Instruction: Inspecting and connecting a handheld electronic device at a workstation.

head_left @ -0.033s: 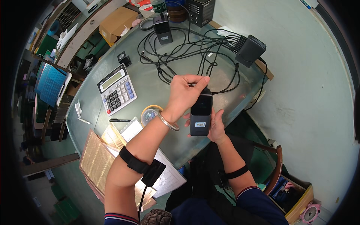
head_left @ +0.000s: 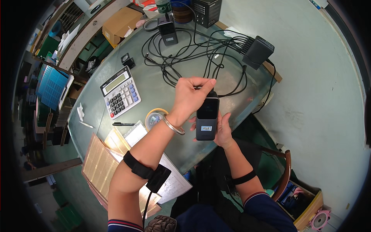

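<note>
A dark grey, block-shaped power bank (head_left: 206, 133) with a glossy black front and a small pale label is held upright over the table's near edge. My right hand (head_left: 223, 129) supports it from behind and the right side, the thumb along its edge and fingertips showing at the left. My left hand (head_left: 192, 96) is closed in a pinch at the top end, on a black cable plug (head_left: 212, 93) mostly hidden by the fingers. Black cables (head_left: 170, 63) lie looped across the table beyond. A similar power bank (head_left: 168, 33) stands at the back with a cable in its top.
A multi-port charger (head_left: 259, 52) sits back right, its cables fanning leftward. On the left are a calculator (head_left: 120, 92), a black pen (head_left: 123, 124) and a round tape roll (head_left: 154, 120). Papers (head_left: 102, 162) lie under my left forearm. A wall (head_left: 320, 77) borders the table on the right.
</note>
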{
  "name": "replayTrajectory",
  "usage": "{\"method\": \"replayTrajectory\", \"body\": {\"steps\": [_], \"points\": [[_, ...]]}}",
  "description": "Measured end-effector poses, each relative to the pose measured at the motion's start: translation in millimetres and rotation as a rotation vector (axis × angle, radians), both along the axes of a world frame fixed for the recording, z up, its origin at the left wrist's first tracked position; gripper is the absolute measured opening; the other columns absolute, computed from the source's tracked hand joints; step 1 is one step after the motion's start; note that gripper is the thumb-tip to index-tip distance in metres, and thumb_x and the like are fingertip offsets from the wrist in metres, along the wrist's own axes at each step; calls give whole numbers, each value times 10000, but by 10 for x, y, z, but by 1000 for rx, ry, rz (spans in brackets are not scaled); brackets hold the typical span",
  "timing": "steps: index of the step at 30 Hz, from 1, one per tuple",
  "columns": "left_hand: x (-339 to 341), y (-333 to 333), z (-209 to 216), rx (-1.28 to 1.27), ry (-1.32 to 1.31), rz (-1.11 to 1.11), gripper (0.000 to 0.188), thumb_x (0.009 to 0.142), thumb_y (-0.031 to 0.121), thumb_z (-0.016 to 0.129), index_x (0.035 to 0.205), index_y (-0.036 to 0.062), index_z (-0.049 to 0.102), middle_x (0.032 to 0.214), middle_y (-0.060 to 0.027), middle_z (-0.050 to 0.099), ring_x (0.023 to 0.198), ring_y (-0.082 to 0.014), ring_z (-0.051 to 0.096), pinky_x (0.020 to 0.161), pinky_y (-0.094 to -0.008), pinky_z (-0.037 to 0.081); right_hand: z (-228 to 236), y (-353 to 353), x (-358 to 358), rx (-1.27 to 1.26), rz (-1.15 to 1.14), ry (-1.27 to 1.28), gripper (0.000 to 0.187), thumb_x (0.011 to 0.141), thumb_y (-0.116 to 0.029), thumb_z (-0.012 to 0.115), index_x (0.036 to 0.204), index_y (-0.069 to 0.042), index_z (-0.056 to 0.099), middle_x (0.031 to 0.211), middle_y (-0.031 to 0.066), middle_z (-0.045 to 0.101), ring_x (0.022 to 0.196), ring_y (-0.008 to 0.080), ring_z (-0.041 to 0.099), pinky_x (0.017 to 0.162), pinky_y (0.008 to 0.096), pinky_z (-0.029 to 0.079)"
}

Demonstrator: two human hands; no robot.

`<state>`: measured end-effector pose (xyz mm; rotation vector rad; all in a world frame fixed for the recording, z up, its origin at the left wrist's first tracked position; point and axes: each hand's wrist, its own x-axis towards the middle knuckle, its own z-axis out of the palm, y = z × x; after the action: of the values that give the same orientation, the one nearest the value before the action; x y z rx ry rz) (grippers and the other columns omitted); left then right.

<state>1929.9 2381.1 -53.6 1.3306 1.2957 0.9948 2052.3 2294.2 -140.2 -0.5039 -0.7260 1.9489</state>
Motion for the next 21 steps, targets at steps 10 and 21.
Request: {"method": "replayTrajectory", "body": {"steps": [10, 21], "points": [[14, -27, 64, -44, -6, 20, 244, 821, 206, 693, 874, -32, 707, 717, -103, 665, 615, -115, 593, 557, -263, 477, 19, -3, 4, 3, 2, -12, 842, 786, -786, 212, 1392, -202, 236, 1182, 235, 532, 954, 321, 630, 661, 462, 591], [5, -49, 46, -29, -1, 33, 248, 824, 208, 693, 878, -33, 706, 699, -93, 661, 587, -105, 585, 535, -260, 471, 9, -6, -4, -4, -3, 1, 843, 786, -781, 237, 1387, -190, 238, 1207, 211, 515, 964, 327, 626, 648, 472, 595]]}}
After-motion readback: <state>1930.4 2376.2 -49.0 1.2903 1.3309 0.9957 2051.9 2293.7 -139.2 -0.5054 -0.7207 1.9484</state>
